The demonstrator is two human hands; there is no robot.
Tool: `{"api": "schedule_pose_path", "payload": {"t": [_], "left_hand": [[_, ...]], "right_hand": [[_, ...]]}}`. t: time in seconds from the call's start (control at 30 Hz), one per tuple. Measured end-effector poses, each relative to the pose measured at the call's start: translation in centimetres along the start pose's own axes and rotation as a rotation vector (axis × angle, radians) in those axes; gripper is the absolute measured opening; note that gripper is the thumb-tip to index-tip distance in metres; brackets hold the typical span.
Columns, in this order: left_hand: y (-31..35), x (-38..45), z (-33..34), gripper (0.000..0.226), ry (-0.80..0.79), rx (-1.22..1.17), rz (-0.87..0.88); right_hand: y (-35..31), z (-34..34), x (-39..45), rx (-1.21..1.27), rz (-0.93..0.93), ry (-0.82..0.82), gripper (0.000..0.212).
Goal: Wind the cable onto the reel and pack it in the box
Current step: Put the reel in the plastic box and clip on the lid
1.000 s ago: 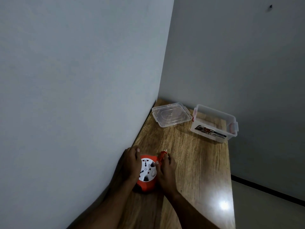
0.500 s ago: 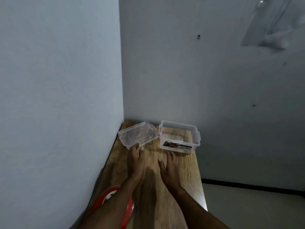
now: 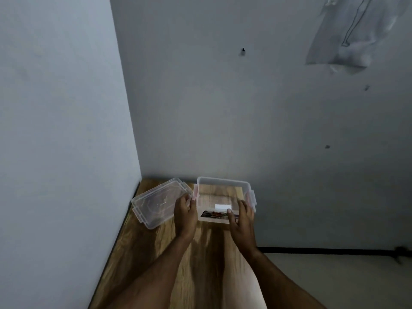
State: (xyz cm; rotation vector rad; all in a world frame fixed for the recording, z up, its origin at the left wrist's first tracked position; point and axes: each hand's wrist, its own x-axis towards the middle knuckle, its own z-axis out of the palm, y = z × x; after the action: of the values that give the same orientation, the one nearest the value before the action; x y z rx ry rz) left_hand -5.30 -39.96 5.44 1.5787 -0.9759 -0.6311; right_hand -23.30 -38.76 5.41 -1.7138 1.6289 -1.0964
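Clear lid (image 3: 159,202) lies just left of box (image 3: 223,186) both hands grip.

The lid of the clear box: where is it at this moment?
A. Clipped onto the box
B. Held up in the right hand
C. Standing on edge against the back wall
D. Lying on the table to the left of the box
D: the lid lies on the wooden table left of the open box, whose near corners the left hand and right hand grasp.
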Motion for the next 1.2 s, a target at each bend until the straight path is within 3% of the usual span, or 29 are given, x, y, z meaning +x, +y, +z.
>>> {"api": "schedule_pose_path", "payload": {"t": [0.3,0.53,0.77,1.2], "left_hand": [[-2.3,5.3,3.8,0.022,0.023,0.003,-0.063],[-4.0,7.3,5.9,0.031,-0.047,-0.072,-0.203],[-4.2,7.1,7.1,0.036,-0.124,-0.172,-0.27],[-3.5,5.9,6.2,0.032,-0.097,-0.169,-0.266]], "right_hand": [[4.0,-0.6,7.3,-0.099,0.037,0.071,0.056],[6.9,0.0,9.9,-0.074,0.084,0.099,0.054],[7.4,0.1,10.2,0.013,0.1,0.097,0.035],[7.4,0.4,8.8,0.044,0.16,0.116,0.049]]}}
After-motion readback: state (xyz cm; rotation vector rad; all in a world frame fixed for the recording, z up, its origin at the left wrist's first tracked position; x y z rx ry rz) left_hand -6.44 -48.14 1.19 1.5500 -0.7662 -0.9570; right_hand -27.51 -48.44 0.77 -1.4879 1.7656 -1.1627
